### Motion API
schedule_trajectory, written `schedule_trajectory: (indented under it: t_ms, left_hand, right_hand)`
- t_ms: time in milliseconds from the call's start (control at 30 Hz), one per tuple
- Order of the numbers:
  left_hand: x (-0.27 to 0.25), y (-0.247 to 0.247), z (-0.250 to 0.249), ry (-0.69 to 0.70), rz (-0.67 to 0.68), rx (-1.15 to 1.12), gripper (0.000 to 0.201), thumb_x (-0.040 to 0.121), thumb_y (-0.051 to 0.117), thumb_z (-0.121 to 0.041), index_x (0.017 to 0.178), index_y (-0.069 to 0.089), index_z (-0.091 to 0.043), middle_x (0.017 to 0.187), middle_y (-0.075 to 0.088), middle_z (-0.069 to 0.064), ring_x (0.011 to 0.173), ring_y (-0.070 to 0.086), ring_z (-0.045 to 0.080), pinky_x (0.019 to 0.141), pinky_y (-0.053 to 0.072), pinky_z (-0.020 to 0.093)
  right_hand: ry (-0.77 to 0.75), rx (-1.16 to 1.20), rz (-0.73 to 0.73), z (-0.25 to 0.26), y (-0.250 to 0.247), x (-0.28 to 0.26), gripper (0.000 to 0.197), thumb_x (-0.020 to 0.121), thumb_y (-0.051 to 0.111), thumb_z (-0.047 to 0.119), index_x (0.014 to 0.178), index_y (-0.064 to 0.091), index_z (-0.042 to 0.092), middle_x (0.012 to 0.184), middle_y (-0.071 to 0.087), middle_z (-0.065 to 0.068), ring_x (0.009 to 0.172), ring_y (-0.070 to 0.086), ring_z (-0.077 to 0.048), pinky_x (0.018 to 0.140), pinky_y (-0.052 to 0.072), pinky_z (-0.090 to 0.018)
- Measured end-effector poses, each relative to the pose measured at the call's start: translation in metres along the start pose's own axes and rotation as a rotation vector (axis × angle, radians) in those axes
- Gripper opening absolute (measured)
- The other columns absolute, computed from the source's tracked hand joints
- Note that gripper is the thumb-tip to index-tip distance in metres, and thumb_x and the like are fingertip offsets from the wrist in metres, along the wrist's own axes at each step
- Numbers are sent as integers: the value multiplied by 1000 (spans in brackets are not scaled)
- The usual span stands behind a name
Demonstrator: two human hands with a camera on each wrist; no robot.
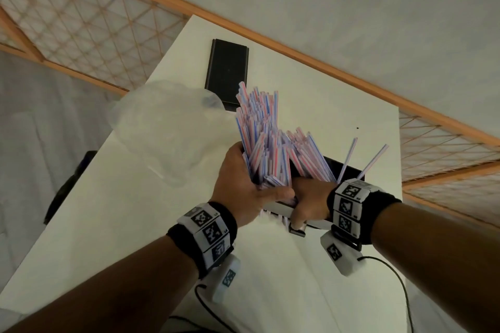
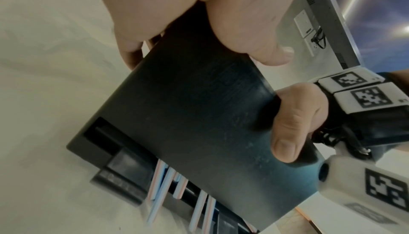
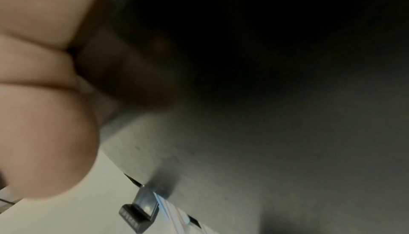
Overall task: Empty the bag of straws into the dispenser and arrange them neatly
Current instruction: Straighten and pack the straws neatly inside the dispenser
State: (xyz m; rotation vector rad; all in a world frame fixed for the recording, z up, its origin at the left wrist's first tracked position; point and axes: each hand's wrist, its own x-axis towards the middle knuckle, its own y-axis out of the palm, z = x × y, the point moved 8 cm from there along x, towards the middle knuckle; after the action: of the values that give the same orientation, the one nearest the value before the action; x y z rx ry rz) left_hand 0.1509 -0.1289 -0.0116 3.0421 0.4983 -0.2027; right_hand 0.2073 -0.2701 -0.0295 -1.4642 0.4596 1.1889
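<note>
A thick bundle of red-and-blue striped straws (image 1: 259,138) stands on end in the black dispenser (image 1: 347,167), fanning out above its rim. My left hand (image 1: 243,184) grips the bundle's lower part, thumb on the dispenser's front face (image 2: 199,115). My right hand (image 1: 308,197) grips the front wall, thumb (image 2: 289,129) outside and fingers hidden inside. Two loose straws (image 1: 349,154) lean at the dispenser's right end. Several straw ends (image 2: 159,185) stick out of the bottom slot. The empty clear bag (image 1: 167,130) lies left of the dispenser. The right wrist view is mostly dark dispenser wall (image 3: 287,132).
The white table (image 1: 135,224) carries a flat black lid (image 1: 227,70) beyond the straws. Wrist-camera cables (image 1: 400,278) trail over the near edge. A dark object (image 1: 70,184) sits beside the table's left edge. A wall with wooden lattice (image 1: 81,13) runs behind.
</note>
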Motion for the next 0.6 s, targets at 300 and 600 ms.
schedule_trajectory:
  t_ms: [300, 600]
  left_hand:
    - [1, -2, -3, 18, -21, 29, 99, 44, 96, -46, 125, 44, -21, 119, 67, -1, 112, 67, 16, 90, 58, 46]
    - [1, -3, 2, -3, -85, 289, 105, 42, 86, -61, 128, 38, -24, 123, 59, -6, 117, 60, 16, 93, 55, 45]
  right_hand:
    - [-191, 190, -182, 13, -13, -19, 33, 75, 85, 35, 67, 53, 43, 63, 57, 23, 67, 56, 4, 58, 35, -15]
    - [-235, 201, -236, 7, -12, -21, 47, 66, 74, 73, 99, 59, 43, 89, 67, 21, 86, 62, 1, 75, 47, -17]
